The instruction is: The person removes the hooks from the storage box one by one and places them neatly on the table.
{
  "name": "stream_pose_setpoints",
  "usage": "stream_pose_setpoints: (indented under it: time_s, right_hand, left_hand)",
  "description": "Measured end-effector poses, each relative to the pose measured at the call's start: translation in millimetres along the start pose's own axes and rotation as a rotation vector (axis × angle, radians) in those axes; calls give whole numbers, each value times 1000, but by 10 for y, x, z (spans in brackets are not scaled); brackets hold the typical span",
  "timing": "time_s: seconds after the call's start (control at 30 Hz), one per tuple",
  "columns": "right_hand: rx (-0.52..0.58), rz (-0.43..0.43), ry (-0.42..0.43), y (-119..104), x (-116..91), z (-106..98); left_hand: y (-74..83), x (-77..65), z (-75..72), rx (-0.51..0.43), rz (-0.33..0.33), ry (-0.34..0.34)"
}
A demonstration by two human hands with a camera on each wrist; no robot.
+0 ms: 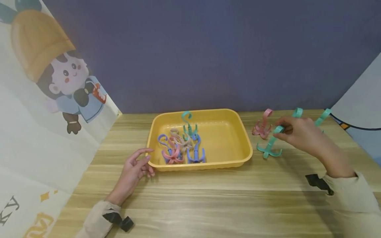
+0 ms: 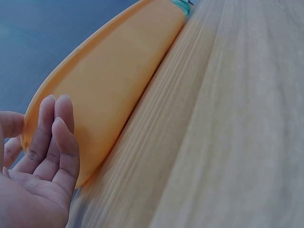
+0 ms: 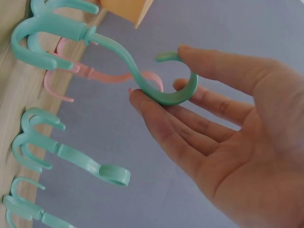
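My right hand (image 1: 303,134) pinches the curled top of a green four-pronged hanging hook (image 3: 114,45) between thumb and fingers. The hook's prongs point down, close over the table, to the right of a yellow tray (image 1: 229,162). At the tray's front left corner is my left hand (image 1: 134,172), its fingers loosely extended. Some fingertips (image 2: 64,102) lie against the outer wall, with another finger over the rim. Inside the tray, towards its left, sit a green hook (image 1: 190,129), a beige hook (image 1: 185,144), a pink hook (image 1: 172,157) and blue-purple hooks (image 1: 195,155).
A pink hook (image 1: 262,129) stands behind the held one. Two more green hooks, one with its top (image 1: 297,112) showing and another (image 1: 322,116) farther right, are partly hidden by my right hand. A dark blue panel (image 1: 223,56) rises behind the wooden table (image 1: 202,201).
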State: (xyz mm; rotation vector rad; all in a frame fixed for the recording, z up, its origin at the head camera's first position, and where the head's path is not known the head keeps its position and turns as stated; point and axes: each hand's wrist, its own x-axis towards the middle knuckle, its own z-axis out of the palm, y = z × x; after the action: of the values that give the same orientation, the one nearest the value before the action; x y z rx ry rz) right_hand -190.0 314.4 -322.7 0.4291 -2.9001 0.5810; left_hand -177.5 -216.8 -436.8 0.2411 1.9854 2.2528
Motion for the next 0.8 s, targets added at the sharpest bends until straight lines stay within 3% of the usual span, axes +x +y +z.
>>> stream_pose_setpoints:
  time_s: [0.8]
  right_hand:
    - [-31,37,3,-14,1,-16]
  left_hand:
    - [-19,1,-1,7,8,-2]
